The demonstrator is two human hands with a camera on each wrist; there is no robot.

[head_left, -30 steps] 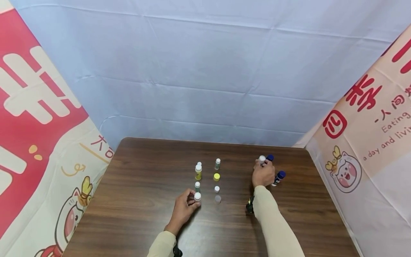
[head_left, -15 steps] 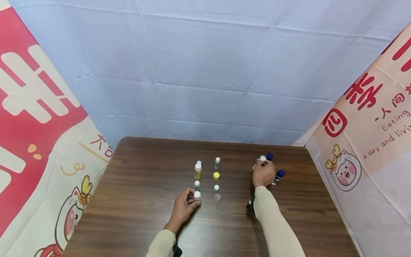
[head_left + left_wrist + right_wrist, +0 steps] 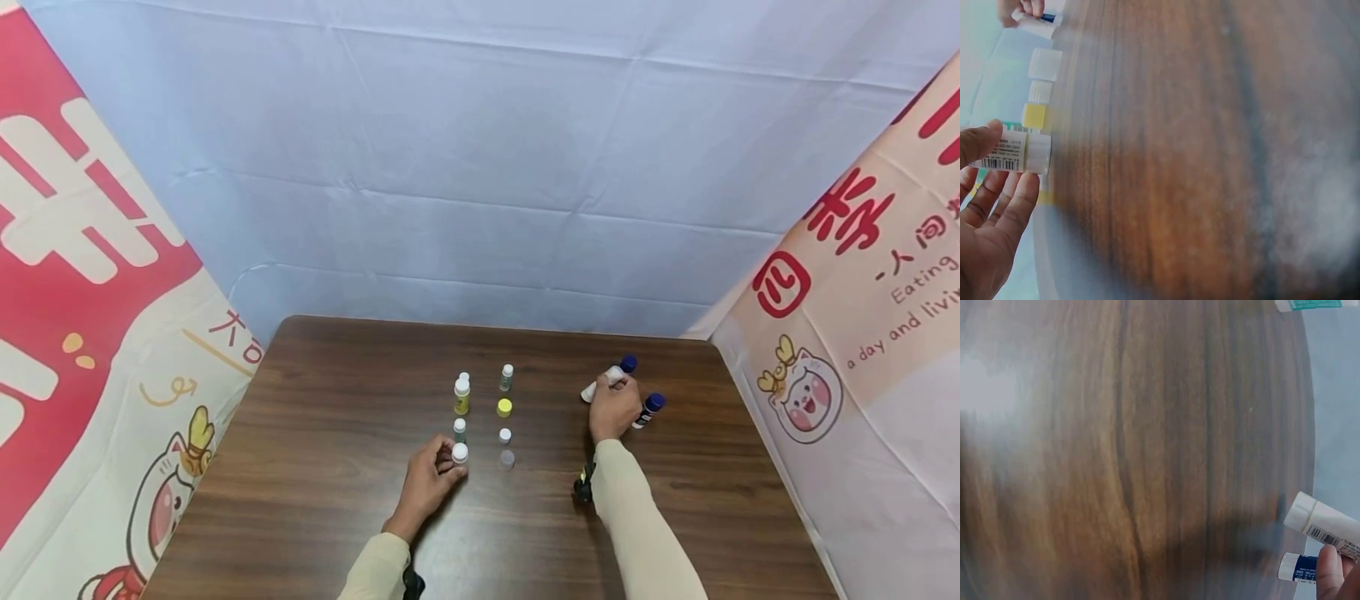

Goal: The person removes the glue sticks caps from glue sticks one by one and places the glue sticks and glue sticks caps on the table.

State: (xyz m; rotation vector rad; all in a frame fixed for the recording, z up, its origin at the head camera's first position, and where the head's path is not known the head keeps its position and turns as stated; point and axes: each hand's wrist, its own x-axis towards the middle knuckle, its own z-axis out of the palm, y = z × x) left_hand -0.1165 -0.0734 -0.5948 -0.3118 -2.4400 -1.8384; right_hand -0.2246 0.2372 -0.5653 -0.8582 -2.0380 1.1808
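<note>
My left hand (image 3: 426, 482) pinches a small glue stick (image 3: 1007, 152) between thumb and fingers. It stands upright on the table, and its label carries a barcode. Just behind it is a green glue stick (image 3: 460, 430), with a yellow glue stick (image 3: 462, 397) farther back. At the right, my right hand (image 3: 615, 412) grips a white glue stick (image 3: 1334, 530), tilted with its lower end toward the left. Close beside that one stand a blue-capped glue stick (image 3: 628, 363) and a second blue-capped stick (image 3: 650, 408). The right hand's other fingers are mostly hidden.
Right of the left-hand row stand a small glue stick (image 3: 507, 377), a yellow cap (image 3: 504, 407), a white cap (image 3: 505, 436) and a translucent cap (image 3: 507, 459). The brown wooden table (image 3: 337, 400) ends at the back before a pale cloth wall (image 3: 465, 208).
The white glue stick in my right hand has tipped from nearly upright to a clear slant, its lower end swinging out left. My left hand stays put on its glue stick.
</note>
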